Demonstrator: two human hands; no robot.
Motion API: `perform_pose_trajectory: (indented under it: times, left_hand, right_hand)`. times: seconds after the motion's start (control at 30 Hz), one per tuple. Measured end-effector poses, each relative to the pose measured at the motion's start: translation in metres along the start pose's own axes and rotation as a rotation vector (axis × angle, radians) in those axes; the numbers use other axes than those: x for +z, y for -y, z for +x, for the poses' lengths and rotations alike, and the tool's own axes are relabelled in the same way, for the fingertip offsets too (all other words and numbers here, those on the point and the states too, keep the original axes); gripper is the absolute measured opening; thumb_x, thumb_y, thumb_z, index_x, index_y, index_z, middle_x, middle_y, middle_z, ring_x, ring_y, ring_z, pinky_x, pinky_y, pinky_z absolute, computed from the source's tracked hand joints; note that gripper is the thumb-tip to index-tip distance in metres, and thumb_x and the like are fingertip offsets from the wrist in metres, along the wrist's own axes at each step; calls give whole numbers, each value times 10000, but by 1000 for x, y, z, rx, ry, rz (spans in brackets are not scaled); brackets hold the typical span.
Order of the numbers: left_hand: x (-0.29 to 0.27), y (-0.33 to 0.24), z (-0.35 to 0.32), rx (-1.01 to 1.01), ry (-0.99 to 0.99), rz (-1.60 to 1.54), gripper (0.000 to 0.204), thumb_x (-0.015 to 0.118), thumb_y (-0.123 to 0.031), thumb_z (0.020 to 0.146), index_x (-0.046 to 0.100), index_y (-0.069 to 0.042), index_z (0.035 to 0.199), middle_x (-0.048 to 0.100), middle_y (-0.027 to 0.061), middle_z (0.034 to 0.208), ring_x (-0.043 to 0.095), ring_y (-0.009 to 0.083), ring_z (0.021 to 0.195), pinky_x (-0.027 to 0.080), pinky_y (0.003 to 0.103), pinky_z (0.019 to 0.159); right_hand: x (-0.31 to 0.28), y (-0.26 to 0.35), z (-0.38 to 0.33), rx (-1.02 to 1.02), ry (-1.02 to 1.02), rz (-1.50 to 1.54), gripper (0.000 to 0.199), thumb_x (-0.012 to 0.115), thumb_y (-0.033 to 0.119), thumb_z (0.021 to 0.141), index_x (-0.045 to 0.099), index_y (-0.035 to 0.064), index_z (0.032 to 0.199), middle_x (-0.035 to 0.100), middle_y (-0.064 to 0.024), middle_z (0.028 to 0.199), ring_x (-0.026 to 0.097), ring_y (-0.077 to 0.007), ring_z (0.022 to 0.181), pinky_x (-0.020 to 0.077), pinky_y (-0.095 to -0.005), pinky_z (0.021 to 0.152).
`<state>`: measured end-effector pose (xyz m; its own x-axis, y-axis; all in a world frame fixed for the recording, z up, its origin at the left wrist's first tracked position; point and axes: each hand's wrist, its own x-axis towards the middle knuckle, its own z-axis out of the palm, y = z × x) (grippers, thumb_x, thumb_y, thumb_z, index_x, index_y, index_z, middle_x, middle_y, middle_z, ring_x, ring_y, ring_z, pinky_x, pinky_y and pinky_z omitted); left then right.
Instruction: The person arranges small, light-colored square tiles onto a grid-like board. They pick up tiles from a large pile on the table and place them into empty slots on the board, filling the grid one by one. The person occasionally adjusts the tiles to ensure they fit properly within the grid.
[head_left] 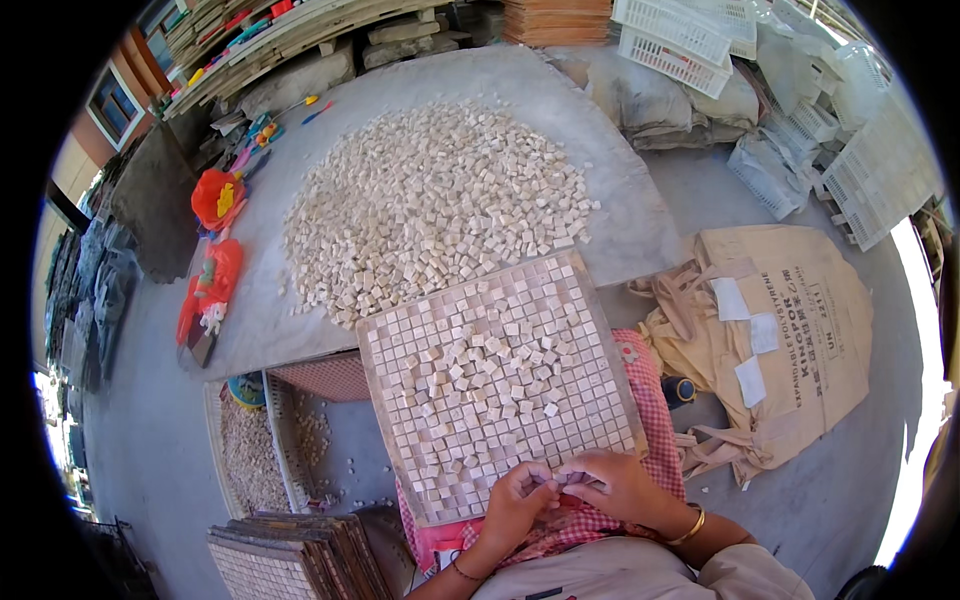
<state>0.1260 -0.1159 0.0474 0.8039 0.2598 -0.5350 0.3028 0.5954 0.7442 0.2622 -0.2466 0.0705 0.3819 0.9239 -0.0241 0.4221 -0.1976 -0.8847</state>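
A square grid tray [611, 352] with a wooden rim rests tilted across my lap, its far edge against the table. Small pale stone cubes sit in most of its cells, and loose cubes [490, 368] lie scattered over its middle. Some cells at the left and lower left show bare. At the tray's near edge, my left hand [518, 508] is closed, thumb and fingertips pinched. Close beside it, almost touching, my right hand [618, 486] is closed in a similar pinch. Whatever is between the fingertips is too small and hidden to make out.
A big heap of cubes [440, 200] covers the grey table [640, 225] ahead. Orange-red bags [215, 200] lie at its left edge. A crate of stone chips [250, 455] and stacked boards [340, 560] stand lower left. A printed sack [820, 340] lies right; white crates [675, 60] stand behind.
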Motion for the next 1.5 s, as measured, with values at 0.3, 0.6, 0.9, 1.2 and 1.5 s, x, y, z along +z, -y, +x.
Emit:
perform_pose_trajectory:
  times: [0.3,0.6,0.9,1.2,1.5]
  left_hand:
    - [-24,-3,-2,259,-270,221,111,566,-102,906,588,2,938,615,38,852,560,81,735,479,235,698]
    - [-32,4,-10,326,-323,275,109,563,-87,899,607,9,925,612,31,830,579,89,744,471,227,674]
    - [-23,2,-6,535,-306,868,119,612,-65,822,613,-22,932,630,135,821,615,281,735,492,341,683]
    - [-13,4,5,719,-224,1194,234,644,-47,746,588,-31,973,591,146,909,565,332,836,466,412,713]
    - [-11,9,14,754,-312,1142,203,636,-24,724,555,-32,910,549,135,837,539,344,788,448,433,674]
  right_hand:
    - [11,-21,-10,-173,-80,-230,159,661,99,766,594,54,903,586,-103,856,589,-300,777,492,-378,676]
    - [26,-32,-8,-185,-50,-402,196,713,101,691,582,74,835,540,-59,828,536,-274,806,435,-388,733]
    - [24,-37,-9,-204,51,-460,147,699,145,708,601,92,804,553,-49,819,544,-263,800,437,-377,706]
    - [10,-21,33,-240,-119,-399,200,680,115,722,596,61,896,565,-88,864,568,-282,811,468,-390,690]
    - [23,-31,43,-237,-39,-432,117,575,124,755,556,39,835,519,-119,819,545,-307,810,453,-399,697]
